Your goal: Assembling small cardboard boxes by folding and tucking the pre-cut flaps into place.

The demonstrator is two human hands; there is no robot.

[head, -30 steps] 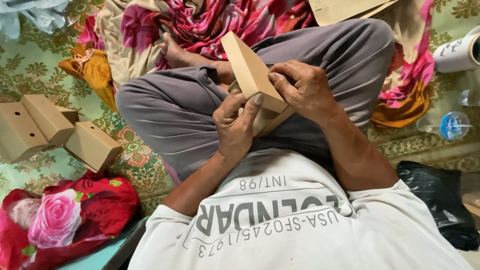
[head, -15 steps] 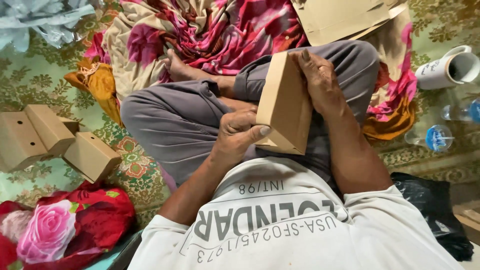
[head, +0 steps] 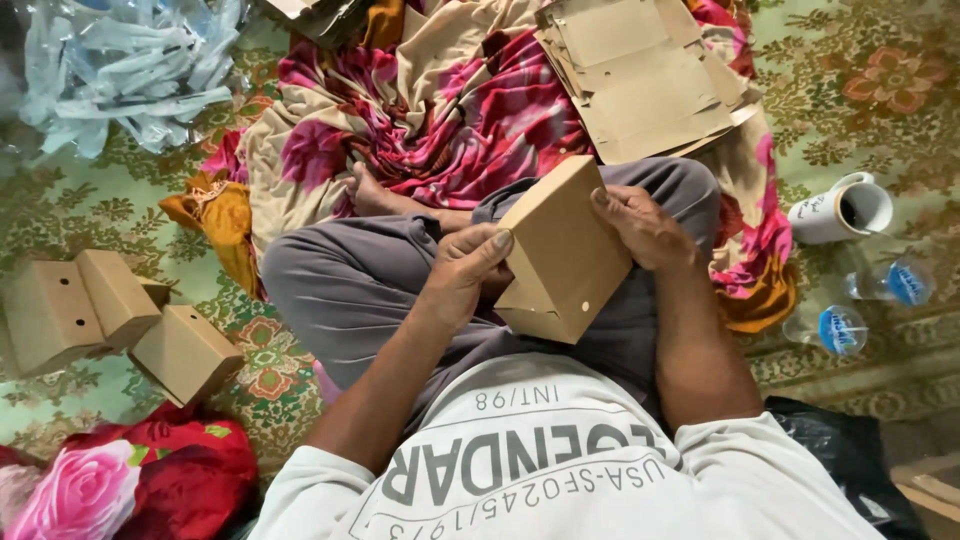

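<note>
Viewpoint: head camera looking down at a person sitting cross-legged on a green patterned floor mat [head: 880, 120].
Box: a brown cardboard box [head: 560, 250] is held over the lap, between both hands, tilted with one broad face up and a small hole near its lower corner.
Left hand: the left hand [head: 462, 275] grips the box's left edge, fingers [head: 497, 243] clamped on it, thumb on top.
Right hand: the right hand [head: 645, 228] holds the box's upper right edge, fingers curled onto it.
Change: half a second ago the box stood more upright and higher against the right knee; now it leans flatter and sits lower in the lap. A second ago it was still a narrow, partly folded flap.
Left of the person: three folded boxes [head: 110, 320] lie together on the mat, near a red rose-print cloth [head: 120, 480].
Ahead: a stack of flat cardboard blanks [head: 640, 75] rests on a pink floral blanket [head: 440, 110]; clear plastic bags [head: 130, 70] lie at top left.
Right: a white mug [head: 840, 208] on its side and two plastic bottles [head: 860, 305] beside it.
</note>
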